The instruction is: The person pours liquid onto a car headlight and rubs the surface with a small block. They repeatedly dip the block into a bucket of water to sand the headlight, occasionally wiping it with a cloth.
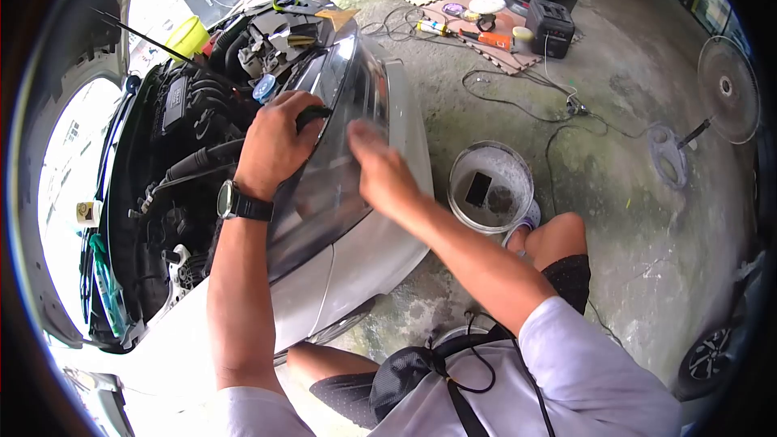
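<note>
My left hand (279,137), with a watch (241,202) on its wrist, is at the upper inner edge of the car's headlight (316,194). Its fingers curl around a small black curved piece (312,116) there. Over the clear lens is my right hand (383,170), smeared by motion, the thumb side facing up. Its fingers are hidden beneath it, so I cannot tell what they hold. Under the headlight runs the pale front bumper (409,129). The engine bay (194,105) lies open beside my left hand.
A bucket (511,222) with a phone (478,189) on it stands by my foot. Behind it are cables (518,105), a foam mat (506,57) with tools, a black box (551,26) and a fan (726,87). A yellow tub (188,37) sits beyond the engine.
</note>
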{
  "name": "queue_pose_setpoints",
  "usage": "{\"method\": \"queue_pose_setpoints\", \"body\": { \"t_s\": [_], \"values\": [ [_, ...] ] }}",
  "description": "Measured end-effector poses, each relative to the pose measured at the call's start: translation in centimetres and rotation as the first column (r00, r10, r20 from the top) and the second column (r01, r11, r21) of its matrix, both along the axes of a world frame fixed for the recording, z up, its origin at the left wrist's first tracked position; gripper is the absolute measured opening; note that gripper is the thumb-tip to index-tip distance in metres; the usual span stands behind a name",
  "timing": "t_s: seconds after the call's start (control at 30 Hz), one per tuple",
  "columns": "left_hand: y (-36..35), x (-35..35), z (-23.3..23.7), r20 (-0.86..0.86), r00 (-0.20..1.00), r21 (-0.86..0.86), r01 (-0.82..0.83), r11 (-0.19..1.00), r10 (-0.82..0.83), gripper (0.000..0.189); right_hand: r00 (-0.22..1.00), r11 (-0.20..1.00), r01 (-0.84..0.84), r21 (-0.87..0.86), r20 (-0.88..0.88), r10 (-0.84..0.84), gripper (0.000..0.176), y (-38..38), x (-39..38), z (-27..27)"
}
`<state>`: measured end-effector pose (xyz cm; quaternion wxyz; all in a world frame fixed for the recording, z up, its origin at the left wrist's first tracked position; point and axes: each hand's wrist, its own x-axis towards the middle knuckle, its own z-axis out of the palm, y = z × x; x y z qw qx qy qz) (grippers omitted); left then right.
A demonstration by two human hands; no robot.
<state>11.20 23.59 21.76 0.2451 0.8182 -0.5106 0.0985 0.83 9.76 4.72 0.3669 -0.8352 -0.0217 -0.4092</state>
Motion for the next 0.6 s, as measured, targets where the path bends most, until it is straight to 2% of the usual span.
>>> {"method": "queue_pose_setpoints", "body": {
  "t_s": [0.03, 0.07, 0.13, 0.17, 0.23, 0.27, 0.33, 0.4, 0.5, 0.57, 0.6],
  "values": [
    [0.1, 0.2, -0.5, 0.051, 0.998, -0.035, 0.039, 0.999, -0.038, 0.025, 0.999, 0.998, -0.02, -0.064, 0.047, 0.023, 0.07, 1.9, -2.1, 1.0],
    [0.2, 0.6, -0.8, 0.103, 0.992, -0.068, 0.075, 0.995, -0.068, 0.026, 0.995, 0.994, -0.089, -0.058, 0.028, 0.091, 0.071, 3.7, -4.9, 2.4],
    [0.5, 0.3, -0.8, 0.086, 0.996, -0.067, 0.028, 0.997, -0.022, 0.024, 0.989, 0.986, -0.124, -0.116, 0.068, 0.132, 0.07, 3.7, -6.5, -0.3],
    [0.6, 0.0, -0.3, 0.074, 0.997, -0.01, 0.014, 1.0, -0.013, 0.023, 0.987, 0.984, -0.134, -0.113, 0.069, 0.143, 0.07, 2.7, -5.5, -1.4],
    [0.4, 0.5, -0.2, 0.098, 0.995, 0.079, 0.004, 0.997, -0.012, 0.023, 1.0, 0.999, -0.019, 0.048, -0.017, 0.019, 0.067, -0.4, -3.1, -2.3],
    [0.3, 0.1, -0.2, 0.082, 0.996, 0.077, -0.025, 0.997, 0.018, 0.024, 0.999, 0.998, -0.006, 0.058, -0.032, 0.008, 0.067, -0.6, -2.7, -2.1],
    [0.3, -0.4, 0.0, 0.051, 0.998, 0.085, -0.034, 0.996, 0.03, 0.026, 1.0, 0.999, -0.026, 0.026, 0.002, 0.026, 0.064, 0.1, -0.5, 0.7],
    [0.3, 0.2, -0.5, 0.056, 0.998, 0.072, -0.007, 0.997, 0.003, 0.027, 0.997, 0.996, -0.08, -0.046, -0.004, 0.08, 0.069, 3.6, -4.1, 3.3],
    [0.5, 0.3, 0.0, 0.05, 0.999, 0.088, -0.001, 0.996, -0.003, 0.028, 0.982, 0.977, -0.186, -0.101, 0.018, 0.189, 0.07, 3.8, -6.6, 0.1],
    [0.7, 0.0, 0.0, 0.067, 0.998, 0.118, -0.025, 0.993, 0.018, 0.027, 0.996, 0.999, -0.051, -0.002, -0.068, 0.05, 0.07, 1.8, -6.1, -3.0],
    [0.6, 0.5, -0.5, 0.109, 0.994, 0.123, -0.01, 0.992, -0.003, 0.027, 0.995, 0.999, -0.046, 0.012, -0.09, 0.047, 0.07, 1.7, -5.8, -2.9]
  ]
}}
